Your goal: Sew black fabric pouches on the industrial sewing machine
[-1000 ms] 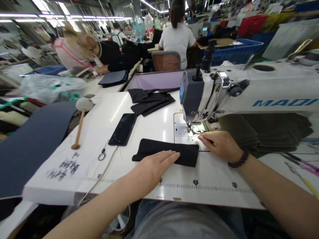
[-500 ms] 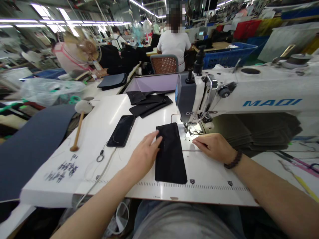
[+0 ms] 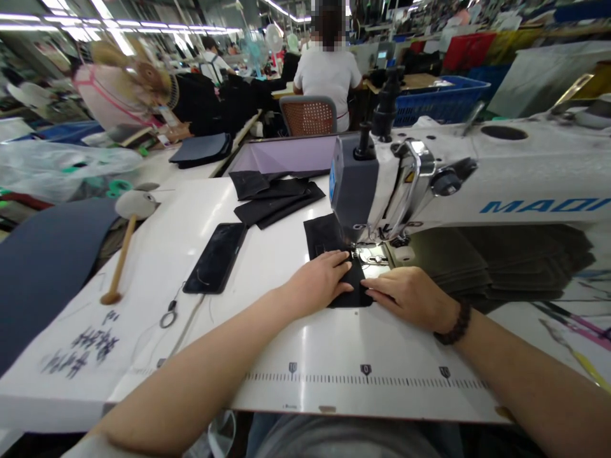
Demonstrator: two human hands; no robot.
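Note:
A folded black fabric piece [image 3: 323,231] lies on the white machine table, its right side at the needle area of the sewing machine [image 3: 358,184]. My left hand [image 3: 317,283] rests on top of the cloth, fingers and thumb spread out flat. At the cloth's lower right edge, my right hand [image 3: 408,296] has its fingertips pressed together on the fabric, just in front of the lit needle plate [image 3: 373,256]. The presser foot is partly hidden by the machine head and the cloth.
More black fabric pieces [image 3: 281,198] lie behind, near a lilac bin [image 3: 289,156]. A phone [image 3: 216,257] and a wooden-handled mallet [image 3: 125,254] are to the left. Stacked dark olive pieces [image 3: 496,261] sit under the machine arm; pink-handled scissors [image 3: 577,324] are at right. A person [image 3: 327,83] sits ahead.
The black fabric has moved forward and under the machine head. My left hand has followed it rightward and forward. My right hand's fingertips now touch the cloth's edge; before, they were apart from it.

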